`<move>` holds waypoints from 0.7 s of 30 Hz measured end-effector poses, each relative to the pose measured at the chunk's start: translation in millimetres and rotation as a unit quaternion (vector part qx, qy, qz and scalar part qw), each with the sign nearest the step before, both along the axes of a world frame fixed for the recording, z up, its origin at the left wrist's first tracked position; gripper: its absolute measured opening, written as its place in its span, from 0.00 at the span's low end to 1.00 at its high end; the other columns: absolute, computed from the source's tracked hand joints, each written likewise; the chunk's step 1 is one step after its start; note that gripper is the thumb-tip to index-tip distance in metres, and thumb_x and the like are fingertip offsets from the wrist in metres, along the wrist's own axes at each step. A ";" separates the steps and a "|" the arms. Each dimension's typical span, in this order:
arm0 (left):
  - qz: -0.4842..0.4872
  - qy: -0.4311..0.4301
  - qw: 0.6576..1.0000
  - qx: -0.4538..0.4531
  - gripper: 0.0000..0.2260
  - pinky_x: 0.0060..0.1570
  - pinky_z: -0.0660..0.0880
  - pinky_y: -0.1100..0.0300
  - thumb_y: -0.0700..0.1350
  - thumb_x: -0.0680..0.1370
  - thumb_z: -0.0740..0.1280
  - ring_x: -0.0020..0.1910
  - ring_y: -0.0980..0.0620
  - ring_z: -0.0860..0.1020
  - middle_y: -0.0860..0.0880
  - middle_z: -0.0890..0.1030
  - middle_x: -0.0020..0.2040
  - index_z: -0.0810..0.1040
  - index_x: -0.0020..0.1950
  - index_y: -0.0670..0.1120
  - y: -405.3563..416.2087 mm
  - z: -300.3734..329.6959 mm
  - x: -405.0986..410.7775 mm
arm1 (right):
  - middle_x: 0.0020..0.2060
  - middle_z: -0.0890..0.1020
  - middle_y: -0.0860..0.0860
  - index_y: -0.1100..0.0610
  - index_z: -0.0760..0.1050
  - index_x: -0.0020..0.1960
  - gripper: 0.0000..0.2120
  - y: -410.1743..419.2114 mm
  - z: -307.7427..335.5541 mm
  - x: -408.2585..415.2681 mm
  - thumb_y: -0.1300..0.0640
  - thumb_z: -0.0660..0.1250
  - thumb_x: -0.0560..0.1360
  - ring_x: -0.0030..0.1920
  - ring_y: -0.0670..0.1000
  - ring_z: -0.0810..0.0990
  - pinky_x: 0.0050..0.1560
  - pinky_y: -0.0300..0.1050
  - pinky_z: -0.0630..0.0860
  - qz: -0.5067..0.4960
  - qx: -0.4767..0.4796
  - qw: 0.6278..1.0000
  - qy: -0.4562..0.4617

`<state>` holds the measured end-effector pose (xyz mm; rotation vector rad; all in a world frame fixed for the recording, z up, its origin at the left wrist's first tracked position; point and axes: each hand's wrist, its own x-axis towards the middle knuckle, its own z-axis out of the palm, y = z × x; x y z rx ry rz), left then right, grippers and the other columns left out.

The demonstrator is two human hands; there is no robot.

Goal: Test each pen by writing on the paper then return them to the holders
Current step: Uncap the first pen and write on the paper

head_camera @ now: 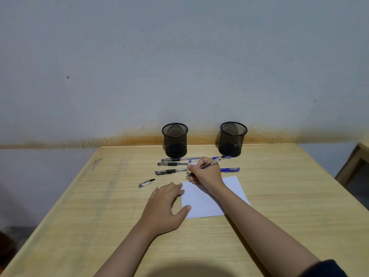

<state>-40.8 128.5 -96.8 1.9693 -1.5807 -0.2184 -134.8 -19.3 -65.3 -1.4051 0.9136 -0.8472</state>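
A white sheet of paper (211, 198) lies on the wooden table (99, 206). My right hand (205, 172) grips an uncapped pen (216, 161), its tip down near the paper's far left corner. My left hand (165, 204) rests flat on the table, fingertips and thumb touching the paper's left edge. The pen's loose cap (146, 183) lies to the left. Several capped pens (171, 165) lie in a row behind the paper, one blue pen (229, 169) partly hidden by my right hand. Two black mesh holders stand at the back, left holder (175, 139) and right holder (232, 138).
The table's back edge meets a grey wall (179, 66) with a rusty stain. Another wooden piece of furniture (355, 168) stands off the table's right side. The table's left edge drops to a dark floor.
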 end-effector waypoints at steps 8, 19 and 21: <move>0.035 -0.033 0.999 -0.013 0.26 0.69 0.62 0.49 0.64 0.69 0.58 0.70 0.56 0.65 0.57 0.72 0.68 0.75 0.60 0.53 -2.7 -3.5 0.1 | 0.34 0.78 0.67 0.60 0.68 0.34 0.12 13.7 -4.0 -1.9 0.66 0.68 0.73 0.31 0.58 0.82 0.24 0.35 0.76 -0.030 -0.125 0.990 0.055; 0.069 -0.050 0.994 0.065 0.33 0.72 0.49 0.45 0.68 0.67 0.50 0.76 0.50 0.52 0.52 0.59 0.76 0.67 0.69 0.58 -0.9 -0.1 -2.3 | 0.35 0.79 0.69 0.67 0.71 0.41 0.08 10.4 -5.9 -2.5 0.65 0.68 0.74 0.26 0.49 0.80 0.27 0.38 0.78 0.060 -0.078 0.995 0.036; 0.070 -0.049 0.994 0.069 0.33 0.72 0.49 0.44 0.68 0.67 0.50 0.76 0.50 0.51 0.52 0.58 0.76 0.66 0.69 0.59 -0.8 0.3 -2.5 | 0.34 0.79 0.65 0.65 0.71 0.40 0.08 10.8 -5.4 -1.6 0.64 0.68 0.74 0.25 0.47 0.80 0.27 0.36 0.77 0.060 -0.073 0.995 0.038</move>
